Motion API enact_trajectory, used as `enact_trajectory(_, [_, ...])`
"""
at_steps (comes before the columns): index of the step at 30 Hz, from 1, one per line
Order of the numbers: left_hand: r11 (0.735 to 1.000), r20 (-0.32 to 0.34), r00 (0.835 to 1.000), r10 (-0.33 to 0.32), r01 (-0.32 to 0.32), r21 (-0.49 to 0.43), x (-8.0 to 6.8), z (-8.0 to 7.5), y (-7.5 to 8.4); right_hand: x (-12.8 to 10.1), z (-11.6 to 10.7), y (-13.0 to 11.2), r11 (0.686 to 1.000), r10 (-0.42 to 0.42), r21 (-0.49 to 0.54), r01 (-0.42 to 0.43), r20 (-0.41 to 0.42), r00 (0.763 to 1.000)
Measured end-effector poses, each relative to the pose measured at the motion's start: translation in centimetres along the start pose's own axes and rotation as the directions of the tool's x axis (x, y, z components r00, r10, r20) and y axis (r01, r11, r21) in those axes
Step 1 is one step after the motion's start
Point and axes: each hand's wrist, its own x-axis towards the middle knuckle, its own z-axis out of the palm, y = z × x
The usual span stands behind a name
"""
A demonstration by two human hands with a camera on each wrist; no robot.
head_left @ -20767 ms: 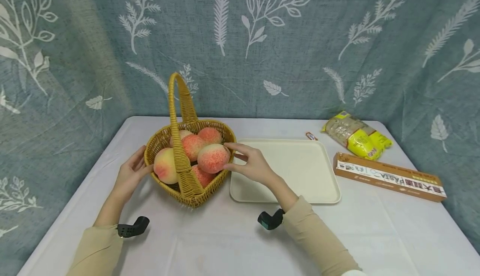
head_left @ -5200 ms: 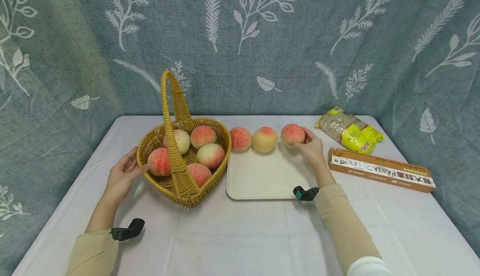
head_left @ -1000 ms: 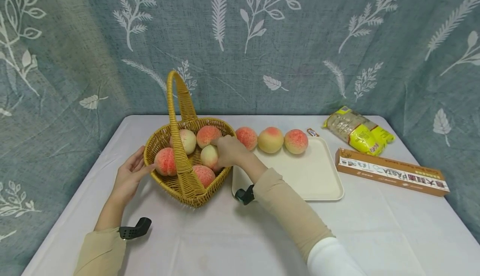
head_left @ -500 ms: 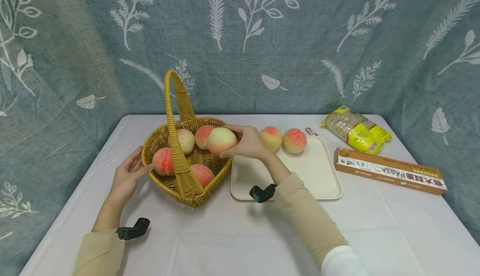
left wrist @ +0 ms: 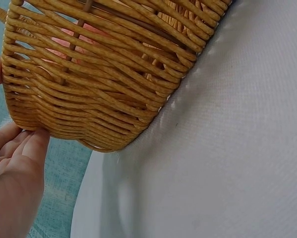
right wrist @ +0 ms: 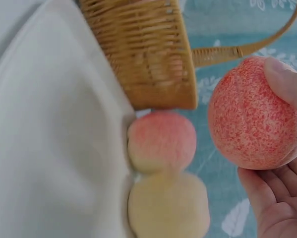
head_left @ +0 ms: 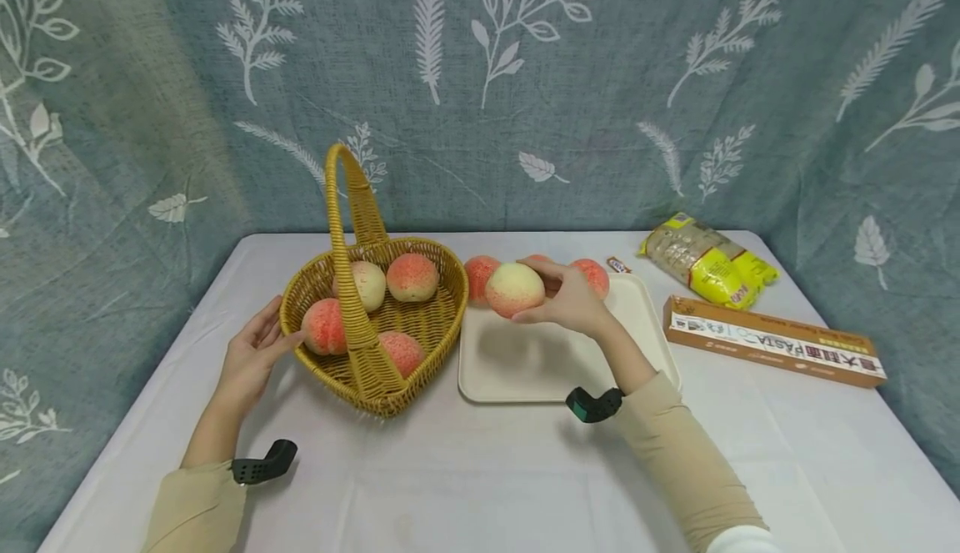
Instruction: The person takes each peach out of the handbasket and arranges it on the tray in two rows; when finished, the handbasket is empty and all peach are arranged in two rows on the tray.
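My right hand [head_left: 570, 299] holds a pale peach with a red-speckled side [head_left: 514, 290] between thumb and fingers, above the cream tray [head_left: 487, 386]. Close up in the right wrist view, the speckled side of the held peach [right wrist: 255, 116] faces the camera. Behind it, three peaches line the tray's back edge: a red one [head_left: 480, 273] by the basket, a yellowish one [right wrist: 168, 208] mostly covered by my hand in the head view, and another red one [head_left: 592, 273]. My left hand [head_left: 251, 361] grips the left rim of the wicker basket [head_left: 431, 369], which contains several peaches [head_left: 412, 278].
A tall handle [head_left: 335, 203] arches over the basket. Behind the tray lies a small wrapped snack [head_left: 618, 264]. To the right are yellow-and-clear food packets [head_left: 705, 261] and a long brown pasta box [head_left: 772, 340]. A patterned curtain [head_left: 480, 161] hangs behind the white-covered table [head_left: 420, 486].
My right hand has taken the pale peach out of the basket's right side and carried it rightward over the tray. The left hand has stayed at the basket rim.
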Motion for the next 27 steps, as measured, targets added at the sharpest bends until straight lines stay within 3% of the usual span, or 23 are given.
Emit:
enact_trajectory(6, [1.0, -0.004, 1.0, -0.005, 0.005, 0.023, -0.1, 0.0, 0.0, -1.9, -2.0, 0.7, 0.999, 0.013, -0.046, -0.015, -0.027, 1.0])
enact_trajectory(16, [1.0, 0.002, 1.0, -0.009, 0.009, 0.025, 0.0, -0.1, -0.1, -4.8, -6.8, 1.9, 0.992, 0.095, -0.064, -0.107, -0.167, 0.981])
enact_trajectory(22, [1.0, 0.012, 1.0, 0.006, -0.006, 0.007, 0.0, -0.2, 0.0, -6.8, -9.5, 2.0, 0.976, 0.169, -0.088, -0.197, -0.251, 0.953])
enact_trajectory(27, [1.0, 0.011, 1.0, 0.01, -0.01, 0.007, -0.1, -0.2, 0.0, -7.9, -11.1, 2.5, 0.958, 0.247, -0.065, -0.281, -0.32, 0.915])
